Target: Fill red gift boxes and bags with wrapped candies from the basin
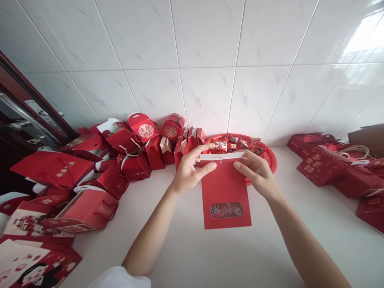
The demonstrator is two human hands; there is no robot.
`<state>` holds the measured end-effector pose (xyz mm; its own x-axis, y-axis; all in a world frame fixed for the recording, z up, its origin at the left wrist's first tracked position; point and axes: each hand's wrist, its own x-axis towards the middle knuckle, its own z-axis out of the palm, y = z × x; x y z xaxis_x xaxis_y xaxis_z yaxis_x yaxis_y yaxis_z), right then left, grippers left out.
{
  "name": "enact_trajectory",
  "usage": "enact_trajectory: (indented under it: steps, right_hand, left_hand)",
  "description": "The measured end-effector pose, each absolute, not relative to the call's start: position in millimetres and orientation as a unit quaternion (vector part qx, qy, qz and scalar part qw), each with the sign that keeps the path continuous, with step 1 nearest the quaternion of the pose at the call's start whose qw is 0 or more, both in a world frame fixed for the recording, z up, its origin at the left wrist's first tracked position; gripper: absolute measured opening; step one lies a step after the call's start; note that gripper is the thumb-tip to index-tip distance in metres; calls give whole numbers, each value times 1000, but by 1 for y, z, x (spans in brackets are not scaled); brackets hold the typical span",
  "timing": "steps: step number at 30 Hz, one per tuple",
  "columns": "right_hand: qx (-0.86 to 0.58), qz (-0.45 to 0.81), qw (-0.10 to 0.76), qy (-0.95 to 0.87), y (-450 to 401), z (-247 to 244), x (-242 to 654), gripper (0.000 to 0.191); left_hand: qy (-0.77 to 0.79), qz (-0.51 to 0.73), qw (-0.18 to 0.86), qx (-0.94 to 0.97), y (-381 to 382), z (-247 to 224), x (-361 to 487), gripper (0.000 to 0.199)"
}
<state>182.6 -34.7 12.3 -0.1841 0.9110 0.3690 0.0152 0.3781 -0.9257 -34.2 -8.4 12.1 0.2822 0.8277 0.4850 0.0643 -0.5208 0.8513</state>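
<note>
A flat-fronted red paper bag (225,182) is held upright above the white surface, its white inner flap showing along the top edge. Low on its front, a clear window (226,210) reveals red-wrapped pieces inside. My left hand (189,170) pinches the top left corner, thumb on the front and index finger stretched over the flap. At the top right corner, my right hand (259,176) grips with its thumb in front and fingers behind. Just beyond the bag stands a red plastic basket (272,160) holding several red-wrapped sweets (220,146); the bag and hands partly hide it.
Many red gift boxes (87,210) and small bags crowd the left side and run along the tiled wall (207,96). More red boxes (322,164) stand at the right. A dark door with a metal handle (24,114) is at the far left.
</note>
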Motion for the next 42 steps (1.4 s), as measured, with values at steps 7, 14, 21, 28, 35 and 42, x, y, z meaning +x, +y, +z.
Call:
enact_trajectory:
  steps: [7, 14, 21, 28, 35, 42]
  right_hand:
    - [-359, 396, 566, -627, -37, 6, 184, 28]
    - [-372, 291, 611, -636, -33, 4, 186, 21]
    - [-373, 304, 576, -661, -32, 6, 191, 29]
    - [-381, 315, 570, -656, -32, 7, 189, 27]
    - [-387, 401, 555, -618, -35, 8, 187, 33]
    - [-388, 465, 531, -593, -35, 10, 189, 35]
  left_hand:
    - [315, 503, 373, 713, -10, 15, -33, 50]
    - [294, 498, 382, 721, -8, 11, -35, 36]
    - [316, 528, 360, 701, -10, 11, -31, 24]
    - [336, 522, 379, 686, -10, 12, -32, 27]
    - [345, 500, 388, 694, -9, 12, -34, 36]
    - [338, 517, 365, 697, -11, 12, -32, 33]
